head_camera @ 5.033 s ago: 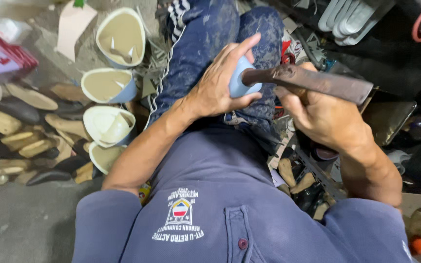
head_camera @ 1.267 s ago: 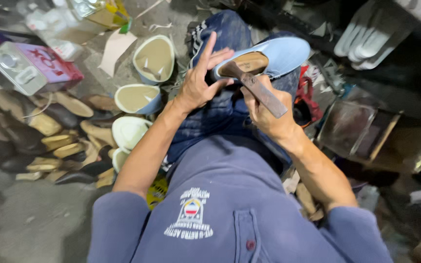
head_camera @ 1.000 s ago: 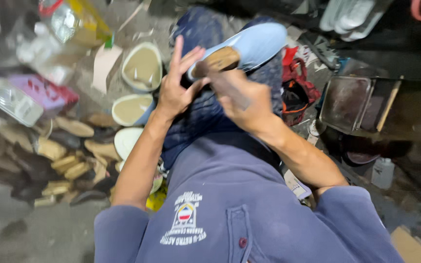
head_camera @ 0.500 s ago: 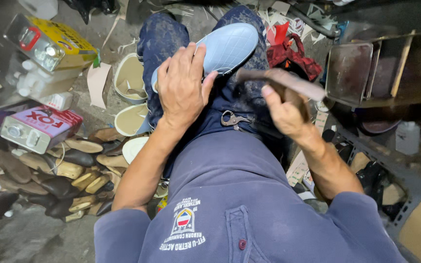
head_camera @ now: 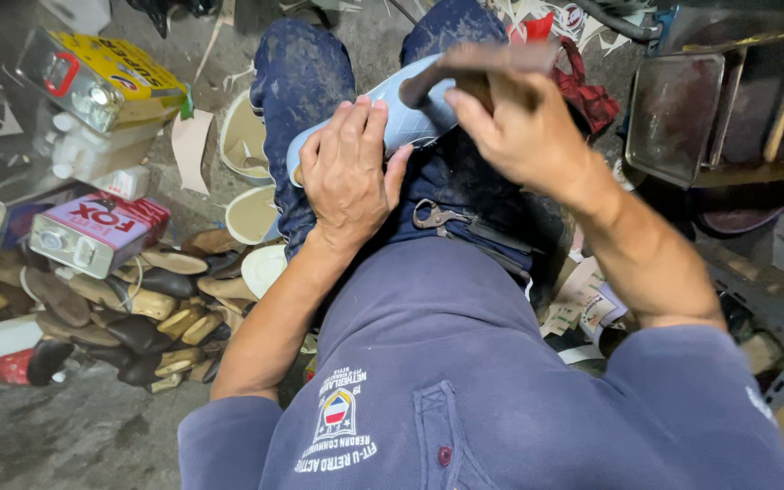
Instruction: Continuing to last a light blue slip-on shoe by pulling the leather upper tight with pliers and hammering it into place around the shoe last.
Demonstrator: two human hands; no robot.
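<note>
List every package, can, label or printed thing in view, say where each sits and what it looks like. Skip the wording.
Yellow rectangular tin can: upper left on the floor, lying tilted, red-framed cap end.
Pink and red rectangular tin can: left, below the yellow one, on its side above the pile of shoe soles.
White plastic bottles: between the two cans.
Printed paper scraps: floor at right, under the right forearm.
Embroidered badge: on the navy shirt, shield-shaped, yellow, red and white.

Two hands, one pale-blue shoe [head_camera: 401, 113], one hammer [head_camera: 487, 68], three cream bowl-like shells [head_camera: 251, 213] (at nine o'clock), two rectangular tins [head_camera: 97, 231].
</note>
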